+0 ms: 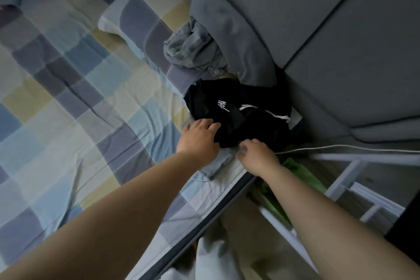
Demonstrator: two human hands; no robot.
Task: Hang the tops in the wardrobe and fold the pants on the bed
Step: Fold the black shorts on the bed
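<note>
Lying bunched at the bed's [68, 79] edge, the black pants [238, 116] sit beside crumpled jeans [191, 50]; your left hand [200, 138] rests open-fingered on the near hem, your right hand [256, 154] curls at the fabric, its grip unclear; lift unevenly and the drawstring [279, 117] may snag, or the pants slide off toward the floor.

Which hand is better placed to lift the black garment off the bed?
Probably the left hand: its fingers already lie on the black garment. The right hand sits at its near edge, fingers curled over pale fabric there, whether gripping is unclear.
</note>
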